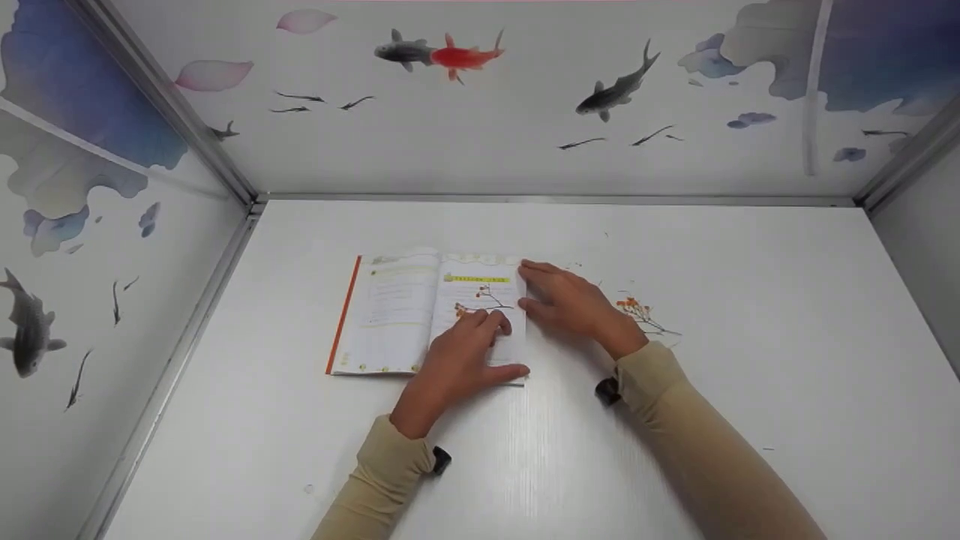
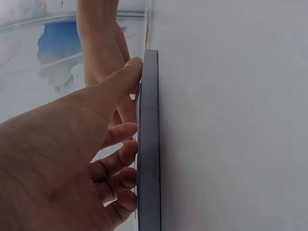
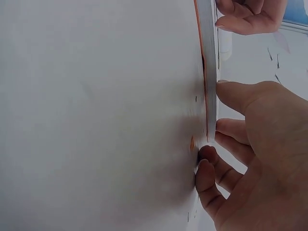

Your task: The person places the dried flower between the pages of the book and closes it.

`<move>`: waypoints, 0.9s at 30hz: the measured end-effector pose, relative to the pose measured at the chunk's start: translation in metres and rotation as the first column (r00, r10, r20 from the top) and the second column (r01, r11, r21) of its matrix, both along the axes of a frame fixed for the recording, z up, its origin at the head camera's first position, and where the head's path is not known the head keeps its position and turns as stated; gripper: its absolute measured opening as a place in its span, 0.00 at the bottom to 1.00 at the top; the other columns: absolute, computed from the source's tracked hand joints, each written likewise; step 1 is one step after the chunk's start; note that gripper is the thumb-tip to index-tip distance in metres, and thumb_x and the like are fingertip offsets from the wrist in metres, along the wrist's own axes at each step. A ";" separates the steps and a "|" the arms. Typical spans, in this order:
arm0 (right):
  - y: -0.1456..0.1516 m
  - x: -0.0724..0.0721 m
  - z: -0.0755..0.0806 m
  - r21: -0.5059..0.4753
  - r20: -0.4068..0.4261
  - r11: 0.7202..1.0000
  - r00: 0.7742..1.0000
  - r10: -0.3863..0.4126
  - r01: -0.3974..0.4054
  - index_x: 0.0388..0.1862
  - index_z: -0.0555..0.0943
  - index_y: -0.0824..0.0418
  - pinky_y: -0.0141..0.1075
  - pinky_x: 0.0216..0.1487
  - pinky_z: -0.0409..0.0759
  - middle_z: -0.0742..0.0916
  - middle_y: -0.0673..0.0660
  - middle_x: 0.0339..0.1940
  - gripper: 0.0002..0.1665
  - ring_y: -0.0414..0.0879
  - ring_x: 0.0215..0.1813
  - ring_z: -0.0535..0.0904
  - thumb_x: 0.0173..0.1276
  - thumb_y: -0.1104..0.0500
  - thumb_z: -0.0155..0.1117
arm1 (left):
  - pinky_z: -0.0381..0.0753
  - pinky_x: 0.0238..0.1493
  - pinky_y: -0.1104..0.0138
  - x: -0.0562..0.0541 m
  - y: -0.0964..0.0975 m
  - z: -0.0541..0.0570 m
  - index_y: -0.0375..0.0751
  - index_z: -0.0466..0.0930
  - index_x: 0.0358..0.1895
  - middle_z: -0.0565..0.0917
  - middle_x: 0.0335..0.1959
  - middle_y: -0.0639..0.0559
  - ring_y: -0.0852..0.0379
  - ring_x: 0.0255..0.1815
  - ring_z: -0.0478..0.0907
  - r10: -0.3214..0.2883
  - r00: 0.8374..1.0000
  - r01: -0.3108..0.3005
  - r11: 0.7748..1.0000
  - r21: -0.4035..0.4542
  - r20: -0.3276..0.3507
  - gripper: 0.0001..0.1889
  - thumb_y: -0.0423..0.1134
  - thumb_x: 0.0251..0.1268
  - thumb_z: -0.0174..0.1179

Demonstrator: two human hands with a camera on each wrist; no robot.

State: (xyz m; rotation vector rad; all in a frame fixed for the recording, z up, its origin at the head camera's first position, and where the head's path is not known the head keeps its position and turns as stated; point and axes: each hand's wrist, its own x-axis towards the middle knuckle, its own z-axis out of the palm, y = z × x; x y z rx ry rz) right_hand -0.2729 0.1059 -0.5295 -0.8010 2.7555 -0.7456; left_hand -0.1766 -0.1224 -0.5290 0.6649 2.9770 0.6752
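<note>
An open book (image 1: 394, 330) lies on the white table. On its right page is a thin sprig (image 1: 491, 307) with small orange flowers or berries, partly covered by my left hand (image 1: 454, 364). That hand rests on the page, thumb out toward the lower right corner, fingers slightly bent. In the left wrist view its fingertips (image 2: 129, 178) touch the top of the book. At the book's right edge is my right hand (image 1: 574, 304), its thumb and first fingers touching the page edge. Its other fingers (image 3: 206, 175) reach past the book to the table in the right wrist view.
Right of the right hand lies another sprig (image 1: 637, 309) with orange tips. Tiny plant bits (image 1: 574, 265) are scattered near it. A white panel (image 1: 517, 150) with printed fish borders the table at the back, and another panel (image 1: 112, 315) stands on the left.
</note>
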 end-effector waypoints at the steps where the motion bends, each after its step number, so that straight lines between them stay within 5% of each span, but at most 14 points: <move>1: 0.000 0.000 0.000 0.002 0.001 1.000 1.000 0.002 -0.002 0.85 0.68 0.60 0.56 0.84 0.66 0.70 0.57 0.87 0.39 0.56 0.87 0.65 0.83 0.46 0.64 | 0.80 0.42 0.60 0.000 0.000 0.000 0.50 0.80 0.58 0.79 0.41 0.54 0.55 0.41 0.77 0.001 1.000 -0.001 1.000 -0.005 0.000 0.33 0.67 0.60 0.76; 10: 0.001 0.001 0.001 0.024 0.029 1.000 1.000 -0.004 0.003 0.88 0.64 0.57 0.56 0.86 0.62 0.67 0.55 0.89 0.40 0.56 0.89 0.62 0.85 0.45 0.61 | 0.80 0.42 0.60 -0.001 0.004 0.002 0.50 0.80 0.61 0.81 0.42 0.54 0.55 0.43 0.78 0.017 0.999 -0.017 1.000 -0.021 0.044 0.30 0.64 0.66 0.74; 14: 0.000 0.003 -0.001 0.038 0.020 0.999 1.000 -0.004 0.003 0.89 0.62 0.56 0.56 0.87 0.61 0.65 0.53 0.90 0.40 0.57 0.89 0.62 0.86 0.44 0.58 | 0.83 0.45 0.58 -0.001 0.006 0.002 0.53 0.77 0.71 0.83 0.44 0.54 0.55 0.45 0.80 0.008 1.000 -0.007 0.999 -0.039 0.025 0.30 0.60 0.73 0.70; 18: 0.000 0.006 -0.002 0.046 0.002 0.999 1.000 0.003 -0.003 0.89 0.60 0.55 0.57 0.86 0.61 0.64 0.52 0.91 0.40 0.59 0.88 0.63 0.87 0.44 0.57 | 0.81 0.37 0.60 0.000 0.008 0.000 0.61 0.74 0.76 0.81 0.42 0.55 0.56 0.40 0.78 -0.012 0.999 0.011 0.999 -0.053 -0.030 0.27 0.53 0.78 0.66; 27: 0.001 0.011 -0.003 0.007 0.000 1.000 1.000 -0.014 0.014 0.92 0.48 0.57 0.59 0.85 0.62 0.57 0.56 0.93 0.40 0.62 0.88 0.61 0.91 0.47 0.47 | 0.74 0.26 0.67 0.004 0.010 -0.002 0.63 0.86 0.64 0.82 0.41 0.54 0.59 0.29 0.73 -0.035 0.989 0.033 0.999 -0.018 -0.145 0.16 0.41 0.81 0.62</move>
